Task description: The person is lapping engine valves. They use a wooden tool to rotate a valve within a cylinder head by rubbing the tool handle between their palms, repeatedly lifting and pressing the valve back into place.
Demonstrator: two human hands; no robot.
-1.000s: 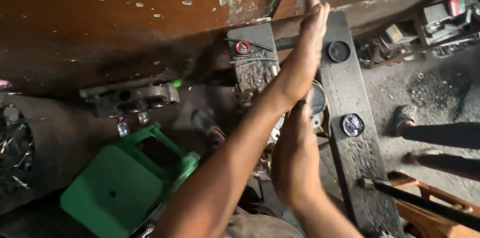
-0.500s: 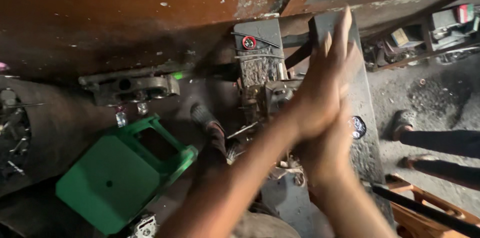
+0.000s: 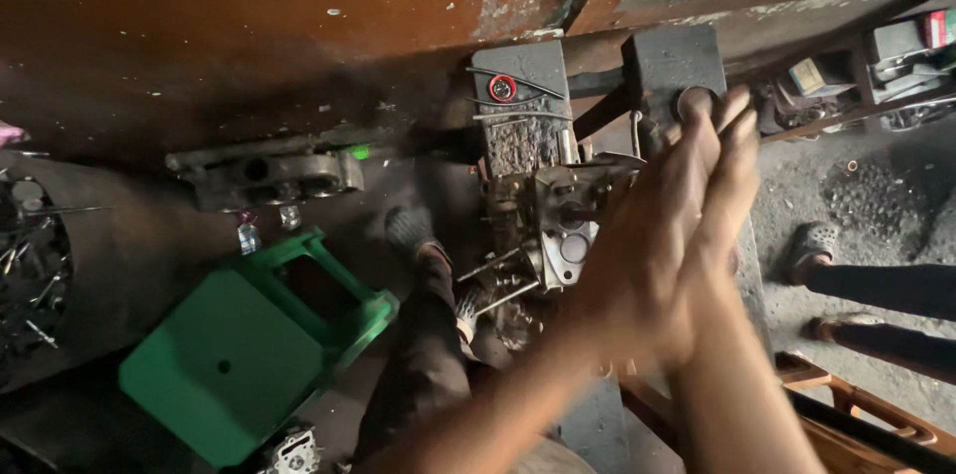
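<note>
Head view, looking down: the person's 2 bare hands are pressed together palm to palm, fingers stretched flat and pointing up and away, blurred by motion. The left hand (image 3: 637,265) lies in front, and the right hand (image 3: 722,235) sits behind it, only its fingers and edge showing; neither grip closes on anything, both are open and flat against each other.

Just beneath and to the left of the hands stands a small metal engine part (image 3: 543,225), grey and greasy, with rods and a round silver cap on its side. It rests at the near end of a grey steel beam (image 3: 672,61), which runs under the hands. A grey block (image 3: 523,86) with a small red ring on it sits right behind the engine part, touching it.

Further left, a dark metal casting (image 3: 269,175) with round holes lies against the rusty brown panel (image 3: 249,26) that fills the top of the frame. A green plastic stool (image 3: 239,355) lies tipped on the floor at lower left. The person's dark trouser leg and shoe (image 3: 410,231) reach out between the stool and the engine part. At right, another person's legs and sandalled foot (image 3: 812,245) rest on the gritty floor, well apart from the hands.
</note>
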